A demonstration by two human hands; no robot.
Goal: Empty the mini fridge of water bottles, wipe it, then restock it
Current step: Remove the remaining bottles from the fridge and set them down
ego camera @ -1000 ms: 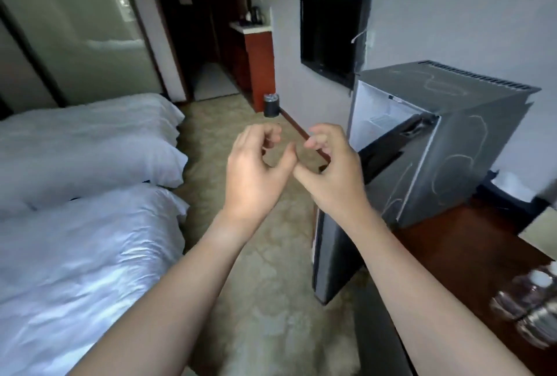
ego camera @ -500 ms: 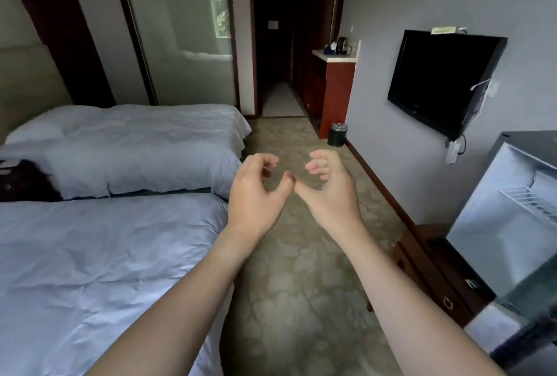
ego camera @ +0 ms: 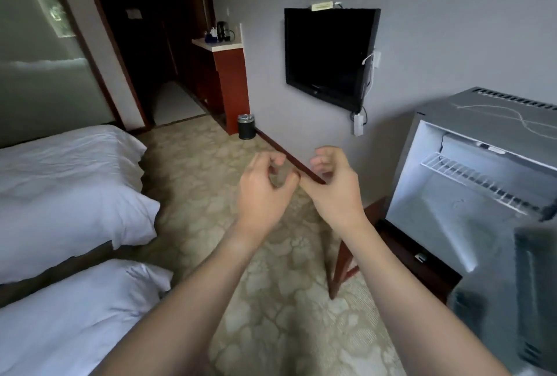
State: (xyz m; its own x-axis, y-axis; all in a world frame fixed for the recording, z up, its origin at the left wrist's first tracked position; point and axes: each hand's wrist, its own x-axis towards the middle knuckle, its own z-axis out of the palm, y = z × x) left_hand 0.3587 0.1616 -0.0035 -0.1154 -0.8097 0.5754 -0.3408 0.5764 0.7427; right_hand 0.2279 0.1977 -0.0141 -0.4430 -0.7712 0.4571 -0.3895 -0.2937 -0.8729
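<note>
The grey mini fridge (ego camera: 494,110) stands at the right on a dark wooden desk (ego camera: 404,252), its door (ego camera: 512,300) swung open toward me. The white inside shows a wire shelf (ego camera: 479,178) and no bottles that I can see. My left hand (ego camera: 263,191) and my right hand (ego camera: 336,185) are held up side by side in mid-air over the carpet, left of the fridge. Both have curled fingers, thumb tips close together, and hold nothing. No water bottle is in view.
Two white beds (ego camera: 69,194) fill the left side. A black TV (ego camera: 328,52) hangs on the right wall. A small black bin (ego camera: 246,130) sits beside a red-brown cabinet (ego camera: 229,86) with a kettle. Patterned carpet (ego camera: 271,300) runs between beds and desk.
The view swung left toward the hallway, then back right, bringing the open fridge further into frame. My hands stayed together in front of me; thumbs have parted slightly.
</note>
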